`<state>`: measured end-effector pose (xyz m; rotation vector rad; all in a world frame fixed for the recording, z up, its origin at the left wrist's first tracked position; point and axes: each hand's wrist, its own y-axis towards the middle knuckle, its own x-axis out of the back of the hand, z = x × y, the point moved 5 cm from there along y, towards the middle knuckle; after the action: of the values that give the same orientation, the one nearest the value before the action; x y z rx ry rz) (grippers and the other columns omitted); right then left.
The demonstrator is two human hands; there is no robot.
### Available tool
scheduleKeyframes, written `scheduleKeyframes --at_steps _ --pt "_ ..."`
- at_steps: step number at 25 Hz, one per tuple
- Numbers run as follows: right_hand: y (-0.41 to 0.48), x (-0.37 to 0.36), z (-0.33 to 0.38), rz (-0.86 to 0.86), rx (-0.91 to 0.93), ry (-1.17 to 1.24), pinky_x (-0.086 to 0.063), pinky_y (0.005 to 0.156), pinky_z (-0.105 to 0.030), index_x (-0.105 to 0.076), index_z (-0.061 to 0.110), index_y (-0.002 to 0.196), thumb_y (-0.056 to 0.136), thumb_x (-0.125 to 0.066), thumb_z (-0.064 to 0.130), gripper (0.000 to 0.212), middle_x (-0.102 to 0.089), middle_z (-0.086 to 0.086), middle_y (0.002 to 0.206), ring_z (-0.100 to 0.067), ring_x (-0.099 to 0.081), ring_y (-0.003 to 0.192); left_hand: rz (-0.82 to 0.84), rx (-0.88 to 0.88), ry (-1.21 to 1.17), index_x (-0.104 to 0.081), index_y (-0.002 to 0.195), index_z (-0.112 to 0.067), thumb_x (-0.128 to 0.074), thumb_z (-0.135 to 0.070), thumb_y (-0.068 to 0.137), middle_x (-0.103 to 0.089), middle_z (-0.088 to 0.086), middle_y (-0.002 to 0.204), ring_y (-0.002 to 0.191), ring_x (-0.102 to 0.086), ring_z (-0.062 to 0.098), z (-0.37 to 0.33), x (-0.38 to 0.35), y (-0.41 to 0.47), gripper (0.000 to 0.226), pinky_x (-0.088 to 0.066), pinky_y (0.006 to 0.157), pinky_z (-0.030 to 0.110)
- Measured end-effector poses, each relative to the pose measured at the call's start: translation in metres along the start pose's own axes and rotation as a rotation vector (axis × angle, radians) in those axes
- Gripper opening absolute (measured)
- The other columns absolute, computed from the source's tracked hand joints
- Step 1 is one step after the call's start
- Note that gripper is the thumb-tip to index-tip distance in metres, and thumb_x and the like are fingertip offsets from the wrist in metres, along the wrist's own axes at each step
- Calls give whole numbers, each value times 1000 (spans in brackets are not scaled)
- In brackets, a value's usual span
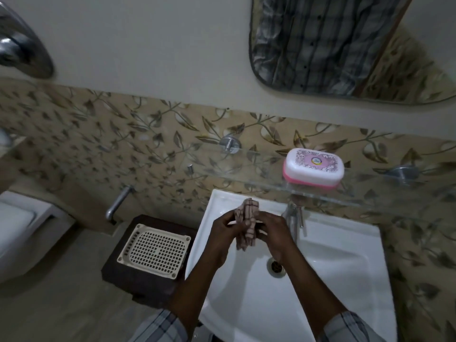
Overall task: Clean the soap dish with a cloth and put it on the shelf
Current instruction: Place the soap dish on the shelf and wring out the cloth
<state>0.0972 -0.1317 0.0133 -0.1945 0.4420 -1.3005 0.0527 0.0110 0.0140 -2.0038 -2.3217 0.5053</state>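
A white soap dish [313, 167] with a pink base and a patterned lid stands closed on the glass shelf [246, 180] above the sink. Over the back of the white sink [345, 255], my left hand [223, 230] and my right hand [274, 230] both grip a folded pinkish checked cloth [248, 222]. The cloth stands upright between the two hands, below and left of the soap dish. Neither hand touches the dish.
A chrome tap [294, 215] rises at the sink's back, just right of my right hand. The drain [276, 266] lies below it. A cream perforated tray [154, 250] rests on a dark stool to the left. A mirror [333, 45] hangs above; a toilet [22, 225] is far left.
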Motion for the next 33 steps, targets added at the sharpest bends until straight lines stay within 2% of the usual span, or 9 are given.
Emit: scheduleKeyframes --at_steps 2,5,11,14,18,23,28,31,33 --pt "-5 -1 -8 -78 -112 128 -53 67 -38 -76 8 88 90 -54 20 26 -72 -16 89 -28 -67 78 -121 39 -1 -77 105 -15 -61 -13 93 -79 13 99 86 -75 27 2 14 -9 20 -60 68 35" --pt "-7 1 -3 -172 -170 96 -51 62 -31 -73 8 85 95 -43 22 34 -76 -10 81 -26 -68 74 -347 85 8 -73 92 -16 -53 -16 99 -78 1 75 65 -71 18 -7 58 -16 21 -53 49 24" --pt "-2 -70 5 -6 -139 -178 -53 63 -29 -67 10 97 95 -49 12 18 -75 -11 93 -26 -69 79 -327 111 47 -68 110 -3 -63 1 91 -76 12 90 73 -71 22 -33 162 -33 20 -59 64 31" --pt "4 -133 -24 29 -157 -198 -54 57 -27 -69 12 96 89 -55 1 19 -76 -9 92 -25 -70 77 -406 175 124 -69 102 1 -67 13 80 -72 12 76 50 -68 9 -37 230 -46 25 -55 46 22" --pt "30 -221 -103 -34 -151 -301 -61 76 -40 -67 9 112 88 -57 1 27 -72 -9 105 -26 -69 92 -601 208 222 -70 105 1 -67 13 78 -70 20 81 52 -63 19 -14 332 -43 29 -52 49 22" --pt "69 -276 -209 -248 -286 -338 -53 97 -49 -61 2 122 83 -42 -5 44 -65 -20 123 -36 -62 112 -674 284 353 -71 100 -5 -59 12 84 -67 16 74 52 -59 20 65 407 -15 26 -48 39 20" --pt "117 -275 -298 -407 -338 -401 -50 101 -48 -60 -1 126 87 -40 -8 44 -65 -22 124 -39 -61 115 -599 320 453 -65 120 6 -57 13 88 -67 12 76 60 -61 20 149 447 27 34 -54 46 21" --pt "139 -277 -320 -453 -327 -477 -53 93 -40 -65 -2 114 88 -46 -7 33 -69 -23 115 -39 -64 106 -545 316 579 -65 128 -8 -59 -2 92 -73 17 97 82 -70 29 174 458 55 37 -61 77 38" --pt "144 -282 -325 -426 -336 -575 -51 91 -38 -63 -2 115 89 -48 -7 31 -67 -22 118 -38 -63 110 -562 222 724 -68 122 -12 -56 -8 95 -74 15 103 91 -70 25 175 460 66 30 -58 83 38"
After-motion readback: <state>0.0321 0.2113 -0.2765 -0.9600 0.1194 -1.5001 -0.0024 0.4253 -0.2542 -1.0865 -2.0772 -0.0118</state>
